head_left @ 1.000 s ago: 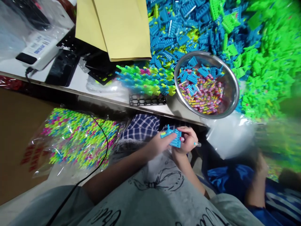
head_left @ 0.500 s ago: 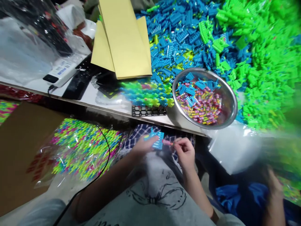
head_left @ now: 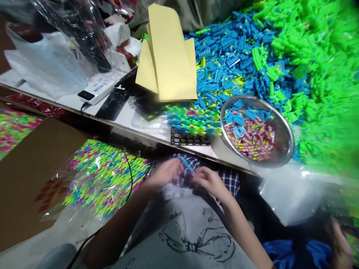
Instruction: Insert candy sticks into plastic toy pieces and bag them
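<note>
Over my lap, a small blue plastic toy piece (head_left: 186,163) is turned nearly edge-on between my two hands. My left hand (head_left: 168,172) is closed around its left side, fingers curled. At the piece's lower right end are the closed fingertips of my right hand (head_left: 208,181); whatever they pinch is hidden and slightly blurred. On the table ahead, a metal bowl (head_left: 288,144) holds pink-and-yellow small parts (head_left: 256,140) with several blue pieces on top. Left of the bowl, a stack of multicoloured plastic pieces (head_left: 193,120) lies over a black grid tray (head_left: 190,139).
Blue pieces (head_left: 221,56) and green pieces (head_left: 322,74) are heaped behind the bowl. Yellow card sheets (head_left: 174,56) and a white power bank (head_left: 97,90) lie leftward. Below stands a bagged carton (head_left: 106,179) with a cable across. Another person's hand (head_left: 340,239) is at lower right.
The blue piece has turned from flat-facing to edge-on, and my right hand has moved in against it. The pink part held out earlier no longer shows. The view has shifted left.
</note>
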### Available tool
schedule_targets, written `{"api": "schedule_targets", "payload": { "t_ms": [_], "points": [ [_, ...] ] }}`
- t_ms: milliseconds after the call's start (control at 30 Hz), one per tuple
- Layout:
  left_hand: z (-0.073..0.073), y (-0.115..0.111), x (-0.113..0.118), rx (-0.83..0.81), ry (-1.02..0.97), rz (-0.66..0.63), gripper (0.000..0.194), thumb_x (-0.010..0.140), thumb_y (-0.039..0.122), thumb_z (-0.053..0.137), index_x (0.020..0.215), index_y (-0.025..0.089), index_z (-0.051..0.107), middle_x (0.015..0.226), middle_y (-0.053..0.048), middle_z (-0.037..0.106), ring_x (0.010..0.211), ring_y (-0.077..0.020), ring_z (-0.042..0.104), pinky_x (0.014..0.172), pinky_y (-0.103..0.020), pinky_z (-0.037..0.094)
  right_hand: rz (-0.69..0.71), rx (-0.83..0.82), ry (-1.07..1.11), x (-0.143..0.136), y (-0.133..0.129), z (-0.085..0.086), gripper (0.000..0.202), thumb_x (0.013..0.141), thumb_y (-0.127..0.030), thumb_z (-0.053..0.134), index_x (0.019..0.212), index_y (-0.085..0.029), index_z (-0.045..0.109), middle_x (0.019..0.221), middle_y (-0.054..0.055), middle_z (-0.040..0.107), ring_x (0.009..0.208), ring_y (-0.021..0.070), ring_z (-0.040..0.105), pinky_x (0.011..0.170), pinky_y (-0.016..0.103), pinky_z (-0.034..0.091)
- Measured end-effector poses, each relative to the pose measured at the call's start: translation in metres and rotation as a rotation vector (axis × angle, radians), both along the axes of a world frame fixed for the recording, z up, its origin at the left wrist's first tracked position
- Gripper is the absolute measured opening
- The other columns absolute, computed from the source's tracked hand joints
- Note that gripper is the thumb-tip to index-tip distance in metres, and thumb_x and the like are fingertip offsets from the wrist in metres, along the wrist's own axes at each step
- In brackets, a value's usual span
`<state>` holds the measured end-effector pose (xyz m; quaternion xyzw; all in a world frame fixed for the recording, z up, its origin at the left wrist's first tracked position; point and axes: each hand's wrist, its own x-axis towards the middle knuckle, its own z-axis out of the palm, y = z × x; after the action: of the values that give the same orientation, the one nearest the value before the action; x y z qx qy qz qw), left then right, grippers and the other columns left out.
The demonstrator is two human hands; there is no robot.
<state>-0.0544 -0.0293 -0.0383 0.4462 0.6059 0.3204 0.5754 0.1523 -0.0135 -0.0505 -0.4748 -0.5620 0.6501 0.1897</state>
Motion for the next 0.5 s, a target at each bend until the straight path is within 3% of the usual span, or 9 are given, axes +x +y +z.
{"api": "schedule_targets", "payload": {
  "t_ms": [67, 167, 333, 500],
  "points": [
    [-0.019, 0.002, -0.014, 0.275, 0.24, 0.159, 0.04, 0.085, 0.045, 0.031, 0.099, 0.016, 0.055, 0.094, -0.007, 0.059, 0.079, -0.0155, 0.056, 0.073, -0.028, 0.043, 0.003, -0.222, 0.198, -0.007, 0.0, -0.005, 0.026, 0.069, -0.037, 0.065, 0.085, -0.018, 0.056, 0.077, 0.003, 0.067, 0.057, 0.0132, 0.059, 0.057, 0.026, 0.045],
    [-0.051, 0.01, -0.027, 0.561, 0.615, 0.228, 0.045, 0.083, 0.039, 0.039, 0.122, 0.016, 0.043, 0.13, -0.014, 0.041, 0.118, -0.0237, 0.039, 0.097, -0.04, 0.029, -0.066, -0.309, 0.322, -0.016, -0.003, -0.011, 0.024, 0.068, -0.038, 0.066, 0.08, -0.019, 0.06, 0.074, 0.002, 0.066, 0.058, 0.0124, 0.059, 0.058, 0.025, 0.047],
    [-0.094, 0.02, -0.022, 0.641, 0.73, 0.119, 0.046, 0.085, 0.035, 0.036, 0.127, 0.017, 0.038, 0.131, -0.013, 0.045, 0.129, -0.0263, 0.027, 0.097, -0.045, 0.025, -0.3, -0.213, 0.344, -0.033, -0.001, -0.012, 0.028, 0.054, -0.026, 0.077, 0.077, -0.021, 0.064, 0.069, -0.002, 0.066, 0.06, 0.0113, 0.059, 0.059, 0.023, 0.047],
    [-0.113, 0.006, -0.005, 0.74, 0.669, 0.196, 0.044, 0.085, 0.033, 0.034, 0.125, 0.016, 0.04, 0.125, -0.014, 0.05, 0.127, -0.0245, 0.032, 0.097, -0.042, 0.027, -0.298, -0.04, 0.317, -0.053, 0.007, -0.005, 0.021, 0.063, -0.027, 0.072, 0.082, -0.022, 0.064, 0.077, 0.001, 0.068, 0.073, 0.0168, 0.063, 0.07, 0.03, 0.049]
  ]
}}
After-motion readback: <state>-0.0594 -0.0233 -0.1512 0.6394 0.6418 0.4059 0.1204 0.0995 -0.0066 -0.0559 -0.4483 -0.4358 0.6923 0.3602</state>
